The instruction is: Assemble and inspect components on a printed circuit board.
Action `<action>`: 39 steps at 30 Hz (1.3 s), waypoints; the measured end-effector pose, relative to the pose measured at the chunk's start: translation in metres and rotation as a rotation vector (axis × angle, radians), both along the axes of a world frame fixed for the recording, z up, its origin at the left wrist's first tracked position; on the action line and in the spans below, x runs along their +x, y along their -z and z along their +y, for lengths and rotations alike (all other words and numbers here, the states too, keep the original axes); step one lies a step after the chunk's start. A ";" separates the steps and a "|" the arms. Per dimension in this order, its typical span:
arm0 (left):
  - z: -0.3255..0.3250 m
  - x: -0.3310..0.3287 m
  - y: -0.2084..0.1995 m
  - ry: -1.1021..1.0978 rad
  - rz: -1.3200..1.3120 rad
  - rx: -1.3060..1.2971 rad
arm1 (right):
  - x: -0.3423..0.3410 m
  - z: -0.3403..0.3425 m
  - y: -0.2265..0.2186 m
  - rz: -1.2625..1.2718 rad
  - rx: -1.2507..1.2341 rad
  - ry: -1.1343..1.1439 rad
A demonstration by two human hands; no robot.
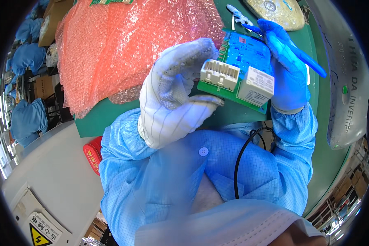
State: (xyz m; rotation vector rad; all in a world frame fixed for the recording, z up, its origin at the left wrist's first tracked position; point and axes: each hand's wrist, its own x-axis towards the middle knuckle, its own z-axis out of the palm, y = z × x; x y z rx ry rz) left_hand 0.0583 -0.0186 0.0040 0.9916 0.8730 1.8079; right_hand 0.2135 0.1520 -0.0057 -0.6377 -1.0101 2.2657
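A green circuit board (pixel 233 95) is held up in front of me, its upper part bathed in blue light. It carries a white multi-pin connector (pixel 220 74) and a white box-shaped component (pixel 256 86). My right hand (pixel 286 67), in a light glove, grips the board's right edge, with a blue pen-like tool (pixel 309 61) between its fingers. In a white striped glove, my left hand (pixel 174 92) curves around the board's left side, fingers and thumb apart. Whether its fingertips touch the board I cannot tell.
Pink bubble wrap (pixel 127 49) covers the green table (pixel 96 119) at left. A round tan object (pixel 276 14) and a blue-and-white item (pixel 240 16) lie behind the board. The grey curved housing (pixel 344 82) stands at right. A black cable (pixel 238 164) hangs before me; a red object (pixel 93 155) sits at left.
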 end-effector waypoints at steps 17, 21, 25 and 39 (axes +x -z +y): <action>0.021 0.006 -0.017 -0.082 -0.302 -0.277 | -0.005 -0.007 0.003 0.010 0.447 0.057; 0.033 -0.005 -0.038 -0.168 -0.255 -0.586 | 0.001 -0.014 0.007 -0.264 0.773 0.322; 0.024 -0.018 -0.021 -0.172 -0.125 -0.489 | 0.007 -0.010 -0.001 -0.155 0.885 0.396; 0.027 -0.014 -0.017 -0.193 -0.079 -0.529 | 0.008 -0.013 -0.009 -0.279 0.931 0.399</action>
